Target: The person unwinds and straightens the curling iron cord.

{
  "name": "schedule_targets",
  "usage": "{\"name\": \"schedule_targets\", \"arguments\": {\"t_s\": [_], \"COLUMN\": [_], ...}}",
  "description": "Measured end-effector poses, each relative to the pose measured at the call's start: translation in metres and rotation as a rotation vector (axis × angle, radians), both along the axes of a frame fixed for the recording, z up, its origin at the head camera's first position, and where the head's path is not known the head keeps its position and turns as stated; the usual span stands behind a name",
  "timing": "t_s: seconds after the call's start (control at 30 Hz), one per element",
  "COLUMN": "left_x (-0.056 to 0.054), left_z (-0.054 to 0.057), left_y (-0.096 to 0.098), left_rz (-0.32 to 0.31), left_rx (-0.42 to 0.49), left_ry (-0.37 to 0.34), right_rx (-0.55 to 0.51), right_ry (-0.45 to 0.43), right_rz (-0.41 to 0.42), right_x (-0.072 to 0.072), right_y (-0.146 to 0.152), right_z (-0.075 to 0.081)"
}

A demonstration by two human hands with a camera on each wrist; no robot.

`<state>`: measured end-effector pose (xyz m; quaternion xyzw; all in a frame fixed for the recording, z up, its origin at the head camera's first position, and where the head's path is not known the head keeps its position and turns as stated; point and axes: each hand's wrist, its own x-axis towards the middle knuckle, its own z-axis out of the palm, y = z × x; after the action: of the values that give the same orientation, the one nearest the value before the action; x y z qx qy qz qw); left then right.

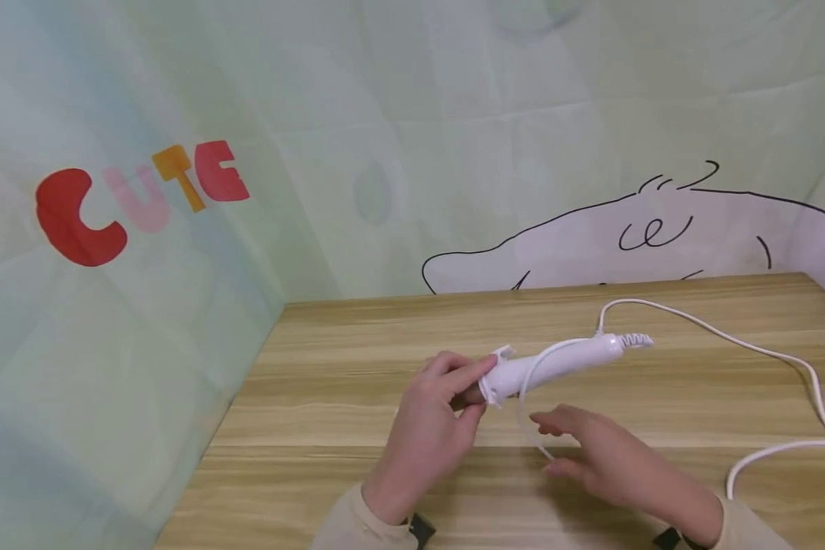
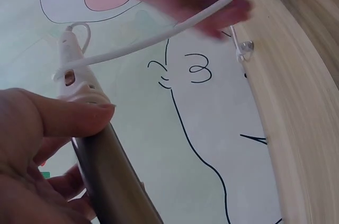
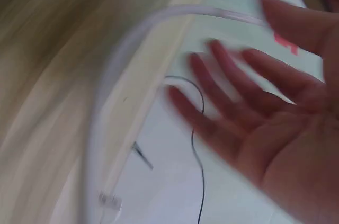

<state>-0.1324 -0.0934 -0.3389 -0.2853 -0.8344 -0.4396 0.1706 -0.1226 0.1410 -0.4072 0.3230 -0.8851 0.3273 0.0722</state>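
A curling iron [image 1: 557,367] with a glossy white handle and a dark metallic barrel [image 2: 114,171] is held above the wooden table. My left hand [image 1: 429,420] grips it where barrel and handle meet, the thumb lying across the top in the left wrist view. A white cord [image 1: 729,336] loops over the handle and trails to the right. My right hand [image 1: 598,451] is below the handle, fingers spread and palm empty in the right wrist view. Its thumb is close to the hanging loop of cord; whether they touch I cannot tell.
The wooden table [image 1: 302,420] runs back to a pale printed cloth [image 1: 385,153] with cartoon line drawings. Coloured letters [image 1: 82,221] mark the cloth at left. More cord lies over the table's right side.
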Motion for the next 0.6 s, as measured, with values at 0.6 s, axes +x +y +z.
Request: {"name": "schedule_targets", "arguments": {"t_s": [0.6], "left_x": [-0.014], "left_z": [-0.018], "left_y": [-0.008], "left_rz": [0.321], "left_rx": [-0.492], "left_ry": [0.294], "right_rx": [-0.717], "right_ry": [-0.395], "right_rz": [0.287], "right_x": [0.033], "right_y": [-0.021], "right_z": [0.025]}}
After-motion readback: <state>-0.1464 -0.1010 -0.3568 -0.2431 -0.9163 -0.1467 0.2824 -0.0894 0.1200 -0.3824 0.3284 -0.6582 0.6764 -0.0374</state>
